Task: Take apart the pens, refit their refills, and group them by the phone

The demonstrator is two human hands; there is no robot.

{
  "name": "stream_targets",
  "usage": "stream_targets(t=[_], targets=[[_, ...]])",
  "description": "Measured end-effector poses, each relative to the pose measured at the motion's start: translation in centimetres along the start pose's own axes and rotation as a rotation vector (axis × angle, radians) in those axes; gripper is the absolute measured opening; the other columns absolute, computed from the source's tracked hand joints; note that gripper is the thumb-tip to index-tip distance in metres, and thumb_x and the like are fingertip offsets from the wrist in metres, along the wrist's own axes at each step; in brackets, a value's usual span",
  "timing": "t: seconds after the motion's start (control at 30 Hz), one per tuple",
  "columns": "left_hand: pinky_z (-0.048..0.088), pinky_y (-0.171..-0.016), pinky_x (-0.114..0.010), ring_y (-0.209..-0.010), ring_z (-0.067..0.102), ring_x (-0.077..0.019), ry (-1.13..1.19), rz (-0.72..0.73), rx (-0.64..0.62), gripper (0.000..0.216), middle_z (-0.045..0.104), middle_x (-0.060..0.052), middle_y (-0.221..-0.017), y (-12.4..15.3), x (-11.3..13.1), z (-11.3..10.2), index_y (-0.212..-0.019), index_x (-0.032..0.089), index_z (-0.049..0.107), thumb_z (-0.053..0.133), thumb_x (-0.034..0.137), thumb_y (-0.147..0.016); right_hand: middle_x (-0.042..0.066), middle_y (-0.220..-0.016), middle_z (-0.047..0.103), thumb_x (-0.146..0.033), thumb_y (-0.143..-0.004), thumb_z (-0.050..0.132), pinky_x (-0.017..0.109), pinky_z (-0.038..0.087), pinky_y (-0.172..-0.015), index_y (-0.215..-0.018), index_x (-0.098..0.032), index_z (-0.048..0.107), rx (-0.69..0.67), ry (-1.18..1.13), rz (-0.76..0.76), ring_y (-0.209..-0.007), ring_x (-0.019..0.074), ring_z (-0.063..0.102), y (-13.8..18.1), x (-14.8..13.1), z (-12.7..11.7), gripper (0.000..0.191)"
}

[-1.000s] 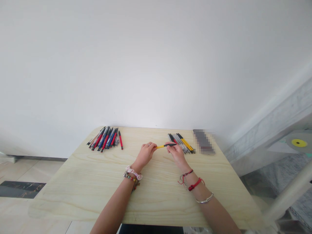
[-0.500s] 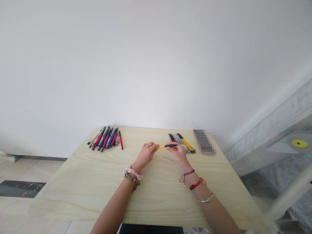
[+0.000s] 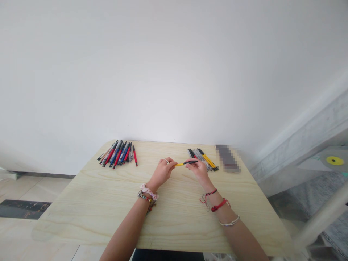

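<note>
The yellow-and-black pen (image 3: 186,163) is lying level between the two hands over the middle of the table (image 3: 174,214), its black tip pointing right. The left hand (image 3: 162,172) is pinching the yellow end between thumb and fingers, and the right hand (image 3: 199,172) is gripping the black part, thumb against curled fingers. Well beyond the pen, the table's far edge is running along the white wall (image 3: 174,83); toward the wearer, wood grain is stretching from the pen to the near edge, with the two forearms crossing it. The side edges are slanting outward, well apart from the pen on both sides. Left of the pen, a heap of red, blue and clear pens (image 3: 116,155) is resting near the far left corner, one red pen (image 3: 135,156) lying just beside it. Right of the pen, close behind the right hand, a row of clear, red and yellow pens (image 3: 203,159) is lying slanted, and farther right a dark, pixelated rectangular object (image 3: 227,158) is lying near the side edge. Below the near edge, right of the pen, something clear and crumpled (image 3: 219,257) is showing; whether it is holding anything, I cannot tell.
</note>
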State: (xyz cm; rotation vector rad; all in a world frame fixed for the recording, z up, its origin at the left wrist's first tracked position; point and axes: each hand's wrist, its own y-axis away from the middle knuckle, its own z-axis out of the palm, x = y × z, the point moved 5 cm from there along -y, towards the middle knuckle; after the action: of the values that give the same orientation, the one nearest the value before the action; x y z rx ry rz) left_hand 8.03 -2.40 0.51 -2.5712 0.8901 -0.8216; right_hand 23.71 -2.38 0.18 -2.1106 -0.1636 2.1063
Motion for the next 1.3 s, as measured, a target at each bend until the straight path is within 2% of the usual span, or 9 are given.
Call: stream_targets(t=[0.13, 0.53, 0.73, 0.83, 0.93, 1.0, 1.1, 1.2, 1.3], targets=[[0.038, -0.074, -0.029, -0.079, 0.051, -0.0141, 0.053, -0.015, 0.028, 0.023, 0.056, -0.006, -0.086, -0.1, -0.2, 0.0, -0.095, 0.019, 0.057, 0.038, 0.021, -0.082, 0.000, -0.053, 0.061, -0.030, -0.056, 0.067, 0.028, 0.047, -0.052, -0.069, -0.017, 0.062, -0.001, -0.011, 0.023, -0.051, 0.0142, 0.057, -0.2, 0.2, -0.2, 0.019], [0.038, -0.074, -0.029, -0.079, 0.051, -0.0136, -0.005, 0.015, 0.033, 0.023, 0.056, -0.006, -0.086, 0.1, 0.1, -0.1, -0.095, 0.020, 0.057, 0.038, 0.023, -0.082, 0.002, -0.063, 0.063, -0.028, -0.051, 0.070, 0.030, 0.049, -0.058, -0.065, -0.018, 0.062, 0.021, -0.007, 0.040, -0.057, 0.0155, 0.058, 0.1, 0.1, 0.2, 0.019], [0.037, -0.077, -0.030, -0.079, 0.051, -0.0135, -0.054, 0.023, -0.018, 0.022, 0.057, -0.004, -0.087, 0.0, 0.2, 0.4, -0.094, 0.022, 0.057, 0.039, 0.023, -0.082, -0.001, -0.046, 0.054, -0.034, -0.057, 0.065, 0.026, 0.044, -0.048, -0.054, -0.015, 0.056, 0.019, 0.057, 0.098, -0.045, 0.0117, 0.052, 0.0, 1.1, 0.1, 0.021], [0.037, -0.076, -0.030, -0.081, 0.052, -0.0141, -0.055, -0.015, -0.021, 0.021, 0.057, -0.004, -0.087, 0.0, -0.1, 0.4, -0.093, 0.021, 0.057, 0.039, 0.022, -0.082, -0.001, -0.054, 0.057, -0.031, -0.054, 0.067, 0.025, 0.044, -0.047, -0.068, -0.015, 0.059, -0.035, 0.012, 0.113, -0.046, 0.0110, 0.053, -0.2, 1.1, 0.0, 0.023], [0.038, -0.074, -0.030, -0.080, 0.052, -0.0145, -0.051, -0.049, -0.018, 0.021, 0.057, -0.005, -0.086, -0.1, -0.4, 0.3, -0.092, 0.020, 0.058, 0.040, 0.022, -0.082, 0.001, -0.073, 0.061, -0.027, -0.051, 0.069, 0.025, 0.046, -0.048, -0.092, -0.020, 0.056, -0.078, -0.035, 0.072, -0.053, 0.0120, 0.056, -0.4, 0.6, -0.4, 0.043], [0.038, -0.073, -0.029, -0.079, 0.052, -0.0144, -0.044, -0.058, -0.013, 0.020, 0.057, -0.005, -0.086, -0.1, -0.6, 0.3, -0.091, 0.021, 0.058, 0.040, 0.021, -0.081, 0.001, -0.073, 0.062, -0.027, -0.054, 0.067, 0.025, 0.046, -0.050, -0.089, -0.021, 0.056, -0.084, 0.032, 0.025, -0.054, 0.0128, 0.057, -0.4, 0.2, -0.8, 0.037], [0.038, -0.074, -0.029, -0.079, 0.052, -0.0140, -0.046, -0.051, -0.005, 0.020, 0.057, -0.005, -0.086, 0.0, -0.7, 0.3, -0.091, 0.021, 0.058, 0.040, 0.020, -0.081, -0.001, -0.052, 0.058, -0.034, -0.063, 0.061, 0.025, 0.044, -0.046, -0.064, -0.018, 0.057, -0.085, 0.268, -0.023, -0.044, 0.0120, 0.053, -0.2, 0.1, -1.0, 0.016], [0.038, -0.076, -0.030, -0.080, 0.052, -0.0139, -0.061, -0.034, -0.009, 0.020, 0.056, -0.004, -0.086, 0.1, -0.7, 0.4, -0.091, 0.022, 0.058, 0.041, 0.020, -0.081, -0.003, -0.034, 0.046, -0.040, -0.072, 0.049, 0.023, 0.039, -0.042, -0.045, -0.018, 0.051, -0.072, 0.472, -0.032, -0.034, 0.0090, 0.044, -0.1, 0.2, -1.1, 0.035], [0.038, -0.076, -0.031, -0.080, 0.052, -0.0143, -0.081, -0.050, -0.004, 0.020, 0.056, -0.004, -0.087, 0.1, -1.0, 0.3, -0.091, 0.022, 0.058, 0.042, 0.020, -0.080, -0.002, -0.046, 0.054, -0.039, -0.069, 0.053, 0.022, 0.039, -0.042, -0.064, -0.018, 0.059, -0.111, 0.436, -0.026, -0.035, 0.0082, 0.045, -0.1, 0.2, -1.0, 0.022]])
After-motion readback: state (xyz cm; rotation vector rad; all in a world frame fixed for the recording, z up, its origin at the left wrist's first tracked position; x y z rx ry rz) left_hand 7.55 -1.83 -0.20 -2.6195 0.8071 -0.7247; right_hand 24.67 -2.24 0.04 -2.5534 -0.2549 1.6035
